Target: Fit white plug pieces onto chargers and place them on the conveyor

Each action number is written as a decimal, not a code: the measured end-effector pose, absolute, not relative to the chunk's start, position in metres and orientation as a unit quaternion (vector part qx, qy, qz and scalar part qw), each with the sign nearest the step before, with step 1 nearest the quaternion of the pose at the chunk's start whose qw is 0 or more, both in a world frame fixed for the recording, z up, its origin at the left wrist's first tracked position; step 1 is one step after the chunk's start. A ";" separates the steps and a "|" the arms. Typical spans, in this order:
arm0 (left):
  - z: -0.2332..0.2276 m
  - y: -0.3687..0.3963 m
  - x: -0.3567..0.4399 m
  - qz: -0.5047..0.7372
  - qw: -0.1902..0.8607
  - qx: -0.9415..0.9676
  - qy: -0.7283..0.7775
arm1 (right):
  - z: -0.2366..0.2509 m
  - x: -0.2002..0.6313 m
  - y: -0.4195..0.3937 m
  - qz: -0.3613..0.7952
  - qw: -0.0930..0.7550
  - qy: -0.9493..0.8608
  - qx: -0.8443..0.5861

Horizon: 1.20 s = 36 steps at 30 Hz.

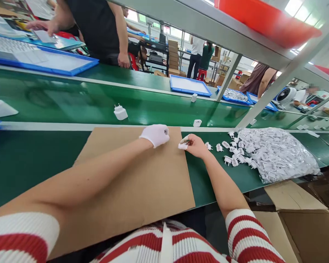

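My left hand [157,135], in a white glove, is closed above a flat cardboard sheet [153,182]. Its curled fingers hide whatever they may hold. Just right of it, near the sheet's right edge, my right hand [196,145] is bare apart from fingertip covers. Its thumb and forefinger pinch a small white plug piece [182,146], mostly hidden by the fingers. Several loose white plug pieces with prongs [235,159] lie to the right on the green bench. Beside them is a clear plastic bag [283,155] full of similar white pieces.
Beyond a pale rail runs a green belt carrying a white charger [120,112] and another white charger housing [197,123]. Blue trays [190,85] stand on the far side, with co-workers behind. A slanted metal post [263,98] rises at right. An open carton [304,230] sits lower right.
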<state>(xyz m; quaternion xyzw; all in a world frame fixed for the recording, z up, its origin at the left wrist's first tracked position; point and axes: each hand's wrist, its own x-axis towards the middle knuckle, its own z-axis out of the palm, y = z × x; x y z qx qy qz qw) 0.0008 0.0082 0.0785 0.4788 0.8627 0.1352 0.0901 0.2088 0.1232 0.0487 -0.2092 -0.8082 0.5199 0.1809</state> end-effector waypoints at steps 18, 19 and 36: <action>0.035 -0.020 0.044 0.374 0.254 0.427 0.783 | 0.054 0.192 0.094 0.305 0.258 -0.901 -0.171; 0.034 -0.019 0.043 0.374 0.244 0.432 0.783 | 0.055 0.190 0.093 0.277 0.241 -0.915 -0.164; 0.024 -0.015 0.042 0.405 0.225 0.476 0.747 | 0.056 0.181 0.093 0.105 0.175 -0.972 -0.115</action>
